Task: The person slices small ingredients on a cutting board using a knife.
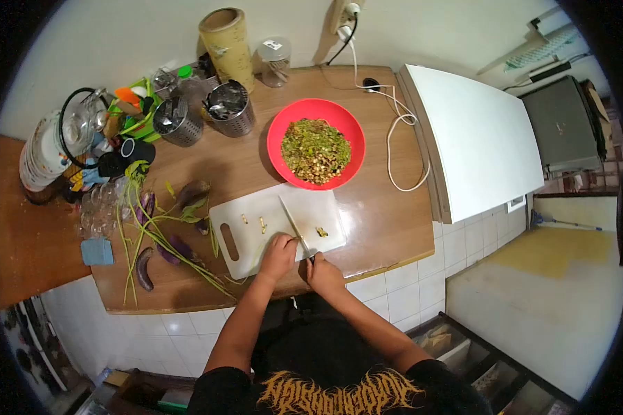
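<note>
A white cutting board [248, 238] lies on the wooden table near its front edge. My right hand [324, 274] is closed around the dark handle of a kitchen knife [292, 218], whose blade points away from me across the board. Beside the blade my left hand [279, 256] is closed, fingertips pinched together near the edge; what they hold is too small to make out. Small cut pieces [322, 232] lie right of the knife, with a few more to its left. Behind the board stands a red bowl [358, 142] heaped with chopped green vegetables [315, 145].
Left of the board lie long green beans [135, 252] and several purple eggplants [144, 268]. Metal cutlery holders [235, 123], a yellow roll [227, 48] and a jar [275, 63] stand at the back. A white cable [390, 159] runs beside a white appliance [477, 138] at right.
</note>
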{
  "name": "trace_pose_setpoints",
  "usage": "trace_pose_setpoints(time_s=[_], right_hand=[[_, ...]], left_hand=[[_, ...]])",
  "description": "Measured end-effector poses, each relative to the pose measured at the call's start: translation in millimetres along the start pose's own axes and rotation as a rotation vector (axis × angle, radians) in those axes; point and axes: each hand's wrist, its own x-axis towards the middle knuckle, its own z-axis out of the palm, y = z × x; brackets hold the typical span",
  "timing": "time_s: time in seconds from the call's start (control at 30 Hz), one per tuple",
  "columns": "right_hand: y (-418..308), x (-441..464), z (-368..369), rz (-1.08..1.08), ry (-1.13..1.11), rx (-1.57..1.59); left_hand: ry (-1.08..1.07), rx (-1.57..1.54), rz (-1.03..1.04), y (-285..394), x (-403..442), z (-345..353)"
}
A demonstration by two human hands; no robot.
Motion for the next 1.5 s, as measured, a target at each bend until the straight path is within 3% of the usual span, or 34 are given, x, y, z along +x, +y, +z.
trace_pose_setpoints(time_s=[0.23,0.33,0.47,0.6,0.87,1.17,1.5], right_hand=[[-8.7,22.0,-2.3,-0.035,0.043,0.042],[-5.8,9.8,-1.3,0.002,0.018,0.016],[-7.5,8.9,3.5,0.028,0.021,0.043],[-17.6,32.3,-5.7,0.067,-0.063,0.052],[-18.3,-12.6,-11.3,0.053,0.023,-0.007],[-22.1,29.9,18.3,-0.003,0.085,-0.082],[-14.8,14.6,33.7,0.055,0.102,-0.157]], left_hand=[[-0.107,0.075,-0.043,4.8,-1.1,-4.6],[-0.1,0.159,0.07,0.3,1.9,-10.3],[-0.111,0.08,0.034,-7.2,-1.1,-7.4],[-0.085,0.071,0.064,-11.2,-0.9,-6.2],[-0.043,0.08,-0.029,-11.1,-7.1,0.9],[-0.001,0.097,0.021,-12.0,-6.5,-4.5],[-0.002,0.007,0.01,-20.3,-10.3,-3.7]])
